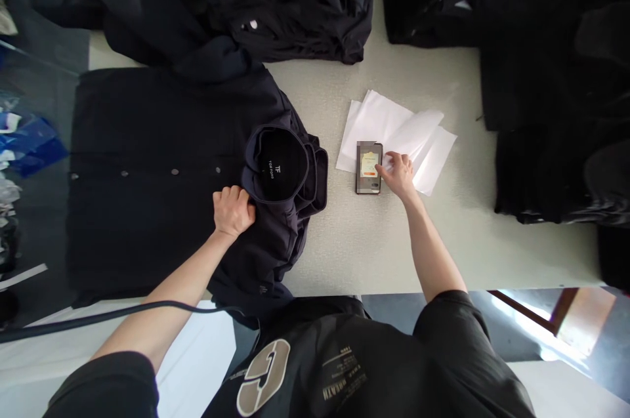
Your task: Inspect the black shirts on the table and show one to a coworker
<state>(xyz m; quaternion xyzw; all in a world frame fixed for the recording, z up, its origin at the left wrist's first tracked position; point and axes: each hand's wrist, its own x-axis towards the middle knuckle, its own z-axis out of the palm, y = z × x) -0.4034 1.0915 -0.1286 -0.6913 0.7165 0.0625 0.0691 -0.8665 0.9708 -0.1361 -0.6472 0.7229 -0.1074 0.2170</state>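
A dark navy shirt (147,136) lies flat and buttoned on the left of the table, its stand-up collar (278,165) turned to the right with a label inside. Just below the collar, my left hand (233,211) is closed on the fabric. My right hand (399,174) is at the right edge of a phone (369,168) with a lit screen. Its thumb reaches the phone's edge, and the other fingers are bent over loose white paper sheets (378,117), apart from the thumb. The phone partly covers the sheets.
Folded dark garments (295,4) are piled at the back, and more dark garments (546,83) lie along the right. A dark cable (147,306) crosses over my left forearm. Blue plastic (39,142) lies beyond the left side. The table's front edge (394,292) runs close to my body.
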